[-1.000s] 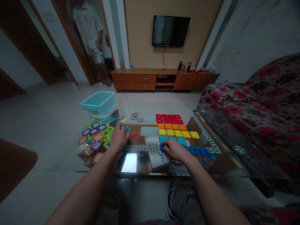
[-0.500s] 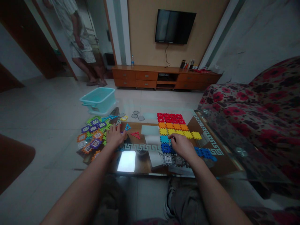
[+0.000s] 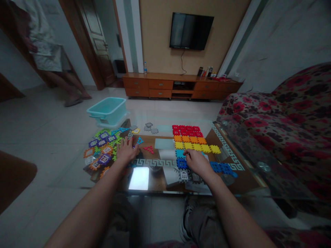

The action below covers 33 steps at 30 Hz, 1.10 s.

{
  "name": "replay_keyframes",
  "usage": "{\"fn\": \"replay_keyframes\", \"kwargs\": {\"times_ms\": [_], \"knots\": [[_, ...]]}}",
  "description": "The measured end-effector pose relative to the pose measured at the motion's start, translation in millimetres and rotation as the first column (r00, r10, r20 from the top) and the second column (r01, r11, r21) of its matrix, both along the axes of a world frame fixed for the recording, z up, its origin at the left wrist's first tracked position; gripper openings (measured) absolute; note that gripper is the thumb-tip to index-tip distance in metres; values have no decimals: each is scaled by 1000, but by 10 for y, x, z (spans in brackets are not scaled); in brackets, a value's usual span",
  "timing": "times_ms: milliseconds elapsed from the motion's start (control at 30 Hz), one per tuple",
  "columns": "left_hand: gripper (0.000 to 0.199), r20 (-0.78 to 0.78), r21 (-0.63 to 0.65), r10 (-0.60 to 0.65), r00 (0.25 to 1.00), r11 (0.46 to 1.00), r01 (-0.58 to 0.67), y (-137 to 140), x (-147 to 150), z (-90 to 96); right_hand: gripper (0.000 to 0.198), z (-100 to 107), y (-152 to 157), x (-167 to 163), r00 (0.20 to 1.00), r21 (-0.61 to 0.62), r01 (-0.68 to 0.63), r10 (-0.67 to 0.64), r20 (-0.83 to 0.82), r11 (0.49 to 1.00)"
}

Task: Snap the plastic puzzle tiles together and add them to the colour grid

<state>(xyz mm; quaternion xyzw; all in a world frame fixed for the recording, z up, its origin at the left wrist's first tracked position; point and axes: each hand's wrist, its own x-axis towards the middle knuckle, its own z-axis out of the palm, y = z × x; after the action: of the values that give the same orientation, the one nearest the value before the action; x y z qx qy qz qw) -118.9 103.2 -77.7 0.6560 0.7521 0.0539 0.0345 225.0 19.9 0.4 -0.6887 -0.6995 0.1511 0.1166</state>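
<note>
Gray tiles (image 3: 184, 175) are sitting close to the near edge of the surface (image 3: 155, 179); dark blue tiles (image 3: 181, 163) are lying just behind them; the right hand (image 3: 198, 162) is leaning over light blue tiles (image 3: 179, 153), its fingers bending, and I cannot tell if they are gripping one; the left hand (image 3: 126, 151) is resting with loose, spread fingers by the mixed pile (image 3: 103, 148) near the left edge; yellow (image 3: 197, 147), orange (image 3: 190, 139) and red tiles (image 3: 186, 131) are making rows toward the far edge.
</note>
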Motion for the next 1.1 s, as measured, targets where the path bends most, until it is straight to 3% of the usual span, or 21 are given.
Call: {"fn": "replay_keyframes", "kwargs": {"times_ms": [267,567,700,900,1100], "knots": [[74,-28,43,11,1000,999,-10,-61,-147,78,33,90,27,110,983,44,185,-186,8,982],[80,-61,44,181,982,983,-179,-259,-696,163,33,47,17,78,989,22,146,-146,-6,989],[82,-68,48,179,982,983,-176,-334,-901,110,32,51,18,56,993,12,116,-116,9,993],[82,-60,37,138,989,990,-136,-338,-913,107,29,30,30,39,997,9,73,-73,16,997],[77,-78,136,124,989,984,-113,-308,-877,151,29,26,35,29,998,-8,58,-58,28,998]]}}
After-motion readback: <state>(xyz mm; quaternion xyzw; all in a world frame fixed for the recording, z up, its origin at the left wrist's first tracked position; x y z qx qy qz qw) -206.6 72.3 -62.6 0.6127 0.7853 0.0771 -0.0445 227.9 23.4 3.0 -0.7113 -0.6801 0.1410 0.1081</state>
